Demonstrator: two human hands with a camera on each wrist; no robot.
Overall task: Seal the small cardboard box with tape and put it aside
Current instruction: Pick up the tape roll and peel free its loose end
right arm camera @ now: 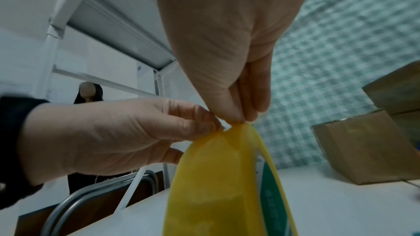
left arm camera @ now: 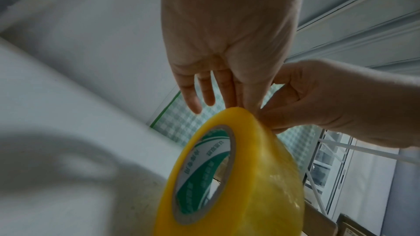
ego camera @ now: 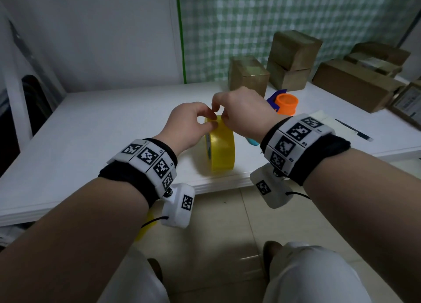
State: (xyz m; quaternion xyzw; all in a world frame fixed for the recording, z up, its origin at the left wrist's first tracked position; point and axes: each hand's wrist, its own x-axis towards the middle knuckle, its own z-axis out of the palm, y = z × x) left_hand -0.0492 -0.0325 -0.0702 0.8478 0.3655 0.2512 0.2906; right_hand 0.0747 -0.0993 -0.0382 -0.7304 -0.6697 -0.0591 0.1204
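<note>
Tape roll (ego camera: pixel 220 146) beneath both hands' fingertips.

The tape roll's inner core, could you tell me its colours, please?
Green and white, with printed text, on the tape roll; clearest in the left wrist view.

An orange tape dispenser (ego camera: pixel 285 103) sits on the white table (ego camera: pixel 102 125).

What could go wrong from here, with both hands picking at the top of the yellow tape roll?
The tape roll stands on edge near the table's front edge; a hard tug could roll it off. The left hand and right hand only pinch at its top, so the tape end might tear or restick. No box is near yet, so loose tape could stick to itself.
</note>
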